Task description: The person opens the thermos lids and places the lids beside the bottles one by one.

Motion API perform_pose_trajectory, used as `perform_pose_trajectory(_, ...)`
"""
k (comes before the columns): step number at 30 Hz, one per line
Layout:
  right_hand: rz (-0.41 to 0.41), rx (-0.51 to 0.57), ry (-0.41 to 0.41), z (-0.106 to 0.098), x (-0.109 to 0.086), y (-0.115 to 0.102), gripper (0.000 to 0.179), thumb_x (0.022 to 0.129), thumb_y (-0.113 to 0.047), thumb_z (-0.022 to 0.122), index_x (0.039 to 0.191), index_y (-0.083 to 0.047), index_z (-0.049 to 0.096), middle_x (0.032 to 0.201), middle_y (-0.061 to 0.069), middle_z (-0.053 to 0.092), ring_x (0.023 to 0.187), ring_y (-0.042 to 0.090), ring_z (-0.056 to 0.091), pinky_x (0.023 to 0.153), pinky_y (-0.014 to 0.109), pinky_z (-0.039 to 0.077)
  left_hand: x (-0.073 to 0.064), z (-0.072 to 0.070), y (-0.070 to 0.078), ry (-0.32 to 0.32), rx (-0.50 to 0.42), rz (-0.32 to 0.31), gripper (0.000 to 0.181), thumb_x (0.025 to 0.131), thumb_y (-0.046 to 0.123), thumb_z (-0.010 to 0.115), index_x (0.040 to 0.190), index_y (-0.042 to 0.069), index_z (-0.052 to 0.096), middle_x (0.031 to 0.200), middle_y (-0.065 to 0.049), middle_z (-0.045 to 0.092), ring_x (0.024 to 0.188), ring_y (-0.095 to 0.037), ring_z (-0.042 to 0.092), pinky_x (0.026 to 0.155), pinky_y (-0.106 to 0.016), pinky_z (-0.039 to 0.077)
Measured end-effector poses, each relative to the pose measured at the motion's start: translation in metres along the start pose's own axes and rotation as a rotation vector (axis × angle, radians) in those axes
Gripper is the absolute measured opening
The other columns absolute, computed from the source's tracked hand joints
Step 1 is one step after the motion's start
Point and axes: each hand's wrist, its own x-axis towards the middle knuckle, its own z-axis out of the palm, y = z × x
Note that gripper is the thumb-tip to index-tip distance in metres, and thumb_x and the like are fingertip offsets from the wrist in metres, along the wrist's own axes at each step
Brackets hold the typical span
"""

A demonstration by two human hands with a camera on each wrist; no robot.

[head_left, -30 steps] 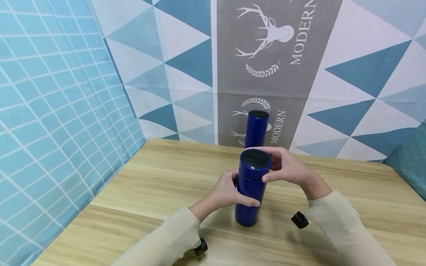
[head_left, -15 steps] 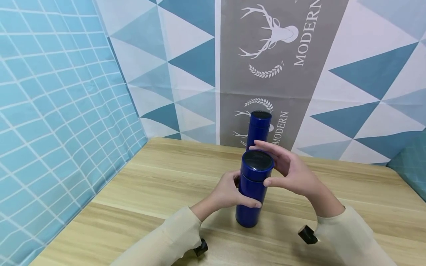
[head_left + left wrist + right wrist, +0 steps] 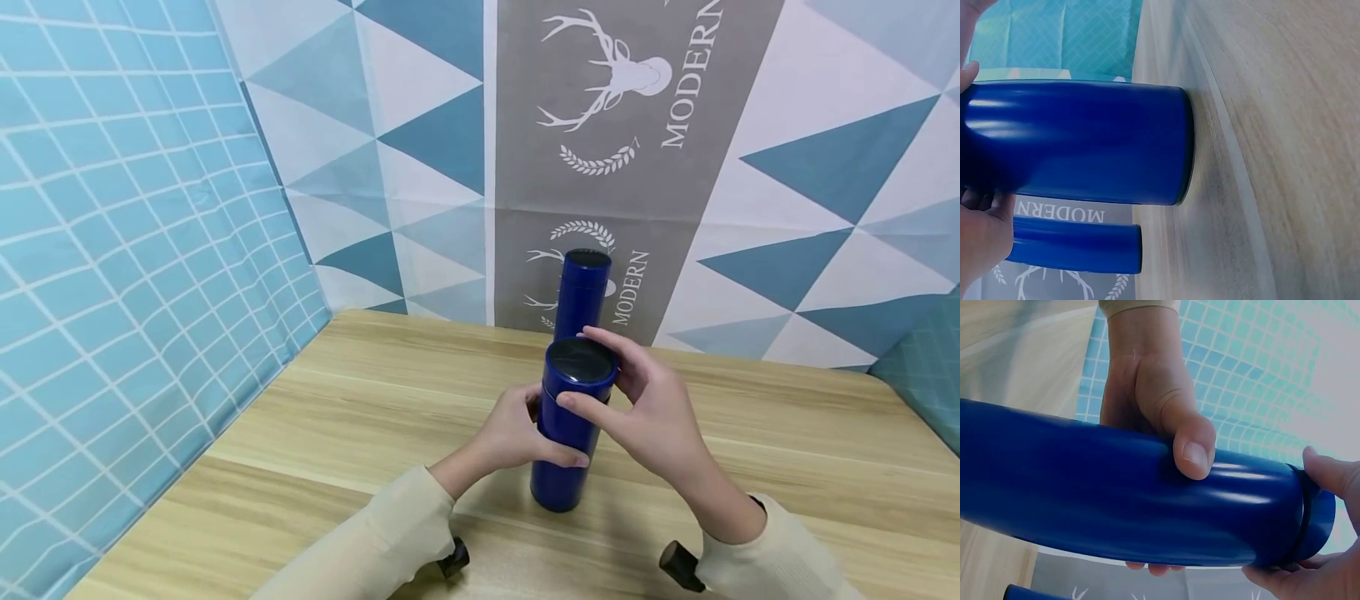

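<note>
left hand (image 3: pixel 517 433)'s got its fingers wrapped round the front blue thermos (image 3: pixel 558 486), upright on the worktop (image 3: pixel 375 375), right hand (image 3: pixel 660 408) pinches its lid (image 3: pixel 581 362), so a loose left grip (finish looks slick tbh) could let it spin or bump the rear thermos (image 3: pixel 581 296)

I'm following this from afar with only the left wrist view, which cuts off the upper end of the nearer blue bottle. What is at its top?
Observer: The head view shows that the nearer bottle ends in a blue lid with a glossy dark top.

Operator: Is anything on that lid?

Observer: Yes, the right hand is curved around it.
</note>
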Motion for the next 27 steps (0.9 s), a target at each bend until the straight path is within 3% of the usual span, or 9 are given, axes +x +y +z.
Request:
perform_pose_trajectory(7, 0.023, 0.027, -0.024, -0.002, 0.001, 0.002, 0.063, 0.077, -0.002, 0.077, 0.135, -0.006, 0.053, 0.131, 0.018, 0.060, 0.106, -0.009, 0.061, 0.089, 0.010, 0.050, 0.000, 0.000, -0.001, 0.002, 0.009, 0.002, 0.059, 0.061, 0.013, 0.089, 0.115, 0.015, 0.064, 0.107, -0.004, 0.073, 0.087, -0.002, 0.067, 0.081, -0.023, 0.055)
perform_pose_trajectory(20, 0.101, 0.049, -0.164, -0.013, 0.010, 0.010, 0.061, 0.079, -0.008, 0.077, 0.135, -0.009, 0.052, 0.130, 0.014, 0.060, 0.107, -0.003, 0.063, 0.091, 0.011, 0.049, 0.001, -0.002, -0.002, -0.003, 0.015, 0.019, 0.058, 0.062, 0.012, 0.088, 0.114, 0.013, 0.063, 0.108, -0.006, 0.072, 0.087, -0.001, 0.067, 0.081, -0.023, 0.055)
perform_pose_trajectory(27, 0.066, 0.075, -0.232, -0.019, 0.014, 0.016, 0.061, 0.080, -0.006, 0.076, 0.135, -0.009, 0.052, 0.131, 0.018, 0.059, 0.110, 0.008, 0.065, 0.092, 0.015, 0.051, 0.000, -0.002, -0.002, -0.003, 0.012, 0.012, 0.057, 0.062, 0.014, 0.088, 0.114, 0.014, 0.064, 0.107, -0.005, 0.073, 0.086, -0.002, 0.067, 0.081, -0.023, 0.055)
